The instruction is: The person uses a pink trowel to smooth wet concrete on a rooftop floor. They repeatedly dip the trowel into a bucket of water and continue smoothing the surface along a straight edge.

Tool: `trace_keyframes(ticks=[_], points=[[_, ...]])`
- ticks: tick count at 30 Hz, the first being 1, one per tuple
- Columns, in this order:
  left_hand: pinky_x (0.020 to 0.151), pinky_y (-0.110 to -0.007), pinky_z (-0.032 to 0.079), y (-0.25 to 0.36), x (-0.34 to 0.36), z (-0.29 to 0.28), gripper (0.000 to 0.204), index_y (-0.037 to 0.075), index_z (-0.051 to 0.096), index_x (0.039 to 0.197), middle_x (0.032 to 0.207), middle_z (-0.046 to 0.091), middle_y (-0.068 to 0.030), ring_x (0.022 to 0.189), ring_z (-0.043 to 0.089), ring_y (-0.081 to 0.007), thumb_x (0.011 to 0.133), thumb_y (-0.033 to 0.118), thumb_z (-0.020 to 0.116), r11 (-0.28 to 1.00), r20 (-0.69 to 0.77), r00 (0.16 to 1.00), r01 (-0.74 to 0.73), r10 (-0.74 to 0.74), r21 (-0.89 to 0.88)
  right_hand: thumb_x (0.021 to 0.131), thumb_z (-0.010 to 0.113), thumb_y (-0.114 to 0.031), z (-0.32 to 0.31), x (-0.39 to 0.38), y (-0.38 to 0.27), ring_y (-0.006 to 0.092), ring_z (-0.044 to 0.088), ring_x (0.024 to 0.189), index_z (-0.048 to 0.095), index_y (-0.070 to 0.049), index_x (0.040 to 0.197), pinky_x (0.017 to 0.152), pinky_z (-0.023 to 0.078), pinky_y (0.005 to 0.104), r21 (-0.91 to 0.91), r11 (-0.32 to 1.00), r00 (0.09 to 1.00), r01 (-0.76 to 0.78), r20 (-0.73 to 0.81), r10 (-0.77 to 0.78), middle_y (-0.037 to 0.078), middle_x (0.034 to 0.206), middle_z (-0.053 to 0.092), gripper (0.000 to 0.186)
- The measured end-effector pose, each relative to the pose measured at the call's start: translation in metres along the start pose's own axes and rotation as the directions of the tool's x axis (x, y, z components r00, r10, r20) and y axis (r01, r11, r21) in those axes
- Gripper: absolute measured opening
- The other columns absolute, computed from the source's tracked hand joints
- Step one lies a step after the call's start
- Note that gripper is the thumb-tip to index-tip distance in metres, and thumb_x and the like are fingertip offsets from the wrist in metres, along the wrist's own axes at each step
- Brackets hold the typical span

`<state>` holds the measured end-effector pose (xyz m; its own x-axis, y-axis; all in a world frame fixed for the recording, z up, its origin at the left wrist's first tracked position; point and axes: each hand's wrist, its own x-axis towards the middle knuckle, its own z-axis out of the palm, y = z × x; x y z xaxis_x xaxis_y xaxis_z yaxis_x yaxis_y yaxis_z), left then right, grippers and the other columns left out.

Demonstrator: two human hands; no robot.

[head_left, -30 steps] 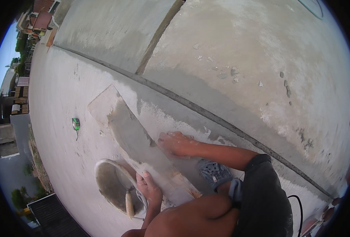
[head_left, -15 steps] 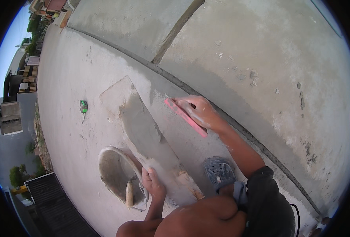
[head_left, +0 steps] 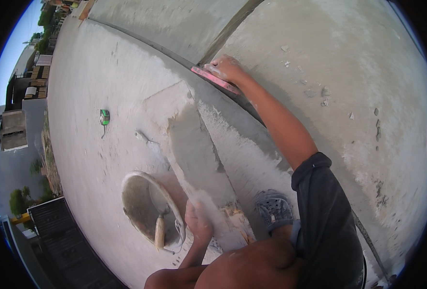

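My right hand (head_left: 225, 67), closed from above, grips a pink float (head_left: 216, 80) over the long groove in the concrete, where a second groove meets it. That arm is stretched far out. Near my knees my left hand (head_left: 198, 222) is closed on the left edge of a long board (head_left: 192, 139), its fingers partly hidden beneath. Wet grey mortar covers the board's middle, and its near end is chipped. A mortar-stained bucket (head_left: 126, 197) lies tilted by my left hand, with a wooden-handled trowel (head_left: 160, 233) in its mouth.
A green tape measure (head_left: 104, 117) lies on the concrete at the left. A small pale-handled tool (head_left: 141, 137) is beside the board. My shoe (head_left: 274, 208) stands right of the board. Loose crumbs (head_left: 325, 91) dot the slab beyond the groove. A dark gate (head_left: 64, 241) is at lower left.
My right hand has carried the float away from me, from the pale strip beside the board to the groove. The board and my left hand have shifted right, and the small pale-handled tool now shows.
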<state>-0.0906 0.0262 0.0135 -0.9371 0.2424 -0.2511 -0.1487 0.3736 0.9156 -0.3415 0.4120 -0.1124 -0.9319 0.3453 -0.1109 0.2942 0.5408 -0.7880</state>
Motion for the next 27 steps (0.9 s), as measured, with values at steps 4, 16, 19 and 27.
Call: trace_keyframes(ticks=[4, 16, 19, 27], points=[[0.093, -0.029, 0.049, -0.01, -0.003, -0.005, 0.033, -0.004, 0.061, 0.131, 0.116, 0.068, -0.008, 0.103, 0.062, -0.0132, 0.111, 0.02, 0.049, 0.993, -0.064, 0.998, 0.015, -0.008, 0.118, 0.095, 0.062, -0.05, 0.014, 0.001, -0.001, 0.0396, 0.07, 0.102, 0.079, -0.011, 0.106, 0.09, 0.054, 0.0472, -0.013, 1.0, 0.999, 0.014, -0.028, -0.014, 0.019, 0.109, 0.075, 0.043], [0.092, -0.028, 0.049, 0.004, 0.0, 0.01, 0.035, -0.005, 0.057, 0.134, 0.118, 0.069, -0.0087, 0.104, 0.062, -0.0128, 0.111, 0.02, 0.048, 0.993, -0.031, 0.999, 0.023, -0.027, -0.112, 0.098, 0.062, -0.045, 0.027, -0.01, 0.033, 0.0386, 0.068, 0.109, 0.08, -0.01, 0.102, 0.094, 0.052, 0.0476, -0.12, 0.992, 0.999, 0.026, -0.026, -0.03, 0.023, 0.11, 0.071, 0.04], [0.091, -0.028, 0.049, -0.015, -0.005, -0.004, 0.035, -0.004, 0.058, 0.134, 0.116, 0.069, -0.008, 0.102, 0.062, -0.0121, 0.111, 0.02, 0.048, 0.999, -0.032, 0.998, 0.049, -0.049, 0.001, 0.099, 0.062, -0.044, 0.014, -0.05, 0.025, 0.0397, 0.068, 0.107, 0.08, -0.009, 0.104, 0.093, 0.053, 0.0476, -0.156, 0.987, 0.998, 0.047, 0.039, -0.041, 0.024, 0.108, 0.072, 0.04], [0.105, -0.031, 0.042, 0.001, -0.007, 0.0, 0.043, -0.005, 0.057, 0.137, 0.129, 0.066, -0.01, 0.117, 0.059, -0.0144, 0.112, 0.029, 0.049, 0.995, 0.027, 0.998, 0.052, -0.05, -0.09, 0.098, 0.065, -0.044, -0.022, -0.086, 0.041, 0.0401, 0.068, 0.107, 0.077, -0.01, 0.113, 0.093, 0.053, 0.0465, 0.065, 0.994, 0.99, -0.085, 0.119, 0.077, 0.022, 0.116, 0.072, 0.04]])
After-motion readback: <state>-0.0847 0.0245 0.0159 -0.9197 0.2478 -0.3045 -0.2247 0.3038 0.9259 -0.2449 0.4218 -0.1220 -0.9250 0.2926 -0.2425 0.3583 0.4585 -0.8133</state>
